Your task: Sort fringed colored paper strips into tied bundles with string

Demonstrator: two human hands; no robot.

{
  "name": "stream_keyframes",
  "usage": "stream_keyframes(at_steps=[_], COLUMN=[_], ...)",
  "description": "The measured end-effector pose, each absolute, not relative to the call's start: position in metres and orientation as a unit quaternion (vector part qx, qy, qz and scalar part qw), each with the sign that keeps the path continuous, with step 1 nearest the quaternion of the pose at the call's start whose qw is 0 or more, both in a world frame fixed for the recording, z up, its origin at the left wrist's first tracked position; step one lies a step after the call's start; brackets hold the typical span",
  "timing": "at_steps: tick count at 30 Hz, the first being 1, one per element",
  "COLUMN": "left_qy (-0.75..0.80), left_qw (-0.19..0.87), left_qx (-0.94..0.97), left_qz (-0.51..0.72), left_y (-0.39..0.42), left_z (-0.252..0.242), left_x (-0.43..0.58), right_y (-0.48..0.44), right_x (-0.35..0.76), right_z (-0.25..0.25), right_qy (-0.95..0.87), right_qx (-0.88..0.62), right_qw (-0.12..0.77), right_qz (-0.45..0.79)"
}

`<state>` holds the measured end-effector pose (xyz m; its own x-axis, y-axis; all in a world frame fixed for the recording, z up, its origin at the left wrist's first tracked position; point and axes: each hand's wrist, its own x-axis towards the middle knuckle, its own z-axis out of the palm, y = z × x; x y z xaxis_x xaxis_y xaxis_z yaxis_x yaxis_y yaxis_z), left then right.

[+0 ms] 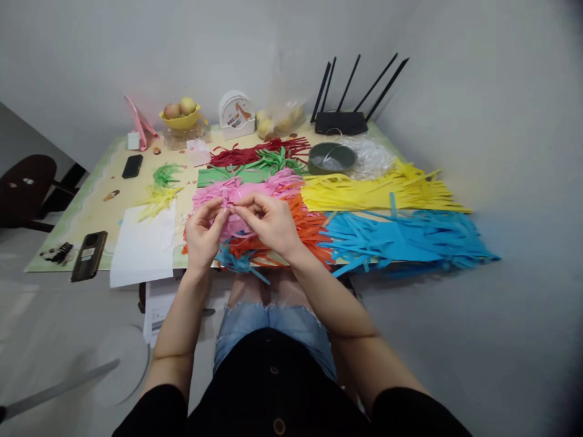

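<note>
My left hand (203, 231) and my right hand (269, 222) meet above the near edge of the table, fingers pinched together on a thin pink paper strip (226, 200). Under them lies a pile of pink paper strips (255, 187), with orange paper strips (310, 229) to the right and below. A small bunch of blue strips (237, 261) hangs over the table edge beneath my hands.
Fringed yellow paper (373, 189) and blue paper (410, 238) cover the right side, green strips (246, 170) and red strips (255, 153) lie behind. A dark bowl (331, 158), router (341, 121), fruit bowl (180, 116), two phones (132, 165) (89, 255) and white sheet (143, 246) stand around.
</note>
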<state>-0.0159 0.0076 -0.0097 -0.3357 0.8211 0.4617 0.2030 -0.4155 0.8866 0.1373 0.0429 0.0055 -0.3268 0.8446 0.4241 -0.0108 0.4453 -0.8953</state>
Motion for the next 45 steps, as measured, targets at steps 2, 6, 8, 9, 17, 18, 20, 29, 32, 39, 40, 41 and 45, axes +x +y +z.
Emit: stream_keyframes(at_steps=[2, 6, 8, 9, 17, 18, 20, 29, 32, 39, 40, 41, 45], left_qy=[0.481, 0.480, 0.483, 0.487, 0.497, 0.495, 0.494, 0.527, 0.526, 0.546, 0.542, 0.535, 0.591], left_qw=[0.236, 0.232, 0.225, 0.220, 0.189, 0.185, 0.172, 0.029, -0.008, -0.012, 0.021, 0.068, 0.179], left_qx=[0.521, 0.521, 0.530, 0.535, 0.571, 0.576, 0.582, 0.704, 0.739, 0.767, 0.775, 0.780, 0.675], left_qz=[0.664, 0.667, 0.659, 0.655, 0.625, 0.624, 0.623, 0.474, 0.421, 0.338, 0.324, 0.317, 0.403], left_y=[0.008, 0.009, 0.009, 0.009, 0.008, 0.008, 0.007, -0.002, -0.002, 0.009, 0.017, 0.028, 0.098], left_z=[-0.010, -0.012, -0.012, -0.013, -0.010, -0.010, -0.009, -0.002, -0.001, -0.020, -0.025, -0.028, -0.039], left_x=[-0.014, -0.015, -0.015, -0.016, -0.016, -0.016, -0.015, -0.014, -0.017, -0.042, -0.054, -0.069, -0.148], right_y=[0.042, 0.039, 0.039, 0.039, 0.040, 0.040, 0.040, 0.052, 0.058, 0.075, 0.079, 0.084, 0.092], right_x=[0.137, 0.140, 0.141, 0.141, 0.144, 0.145, 0.145, 0.147, 0.146, 0.152, 0.155, 0.158, 0.157], right_z=[0.007, 0.010, 0.011, 0.012, 0.012, 0.013, 0.013, 0.005, -0.002, -0.003, -0.001, 0.000, 0.000], right_qy=[-0.689, -0.686, -0.686, -0.686, -0.682, -0.684, -0.690, -0.661, -0.651, -0.518, -0.494, -0.479, -0.435], right_qx=[-0.308, -0.320, -0.318, -0.315, -0.322, -0.324, -0.329, -0.291, -0.257, -0.316, -0.316, -0.316, -0.302], right_qw=[0.492, 0.485, 0.485, 0.487, 0.485, 0.480, 0.474, 0.466, 0.423, 0.624, 0.653, 0.674, 0.696], right_qz=[0.434, 0.439, 0.440, 0.440, 0.443, 0.444, 0.437, 0.511, 0.575, 0.493, 0.479, 0.465, 0.484])
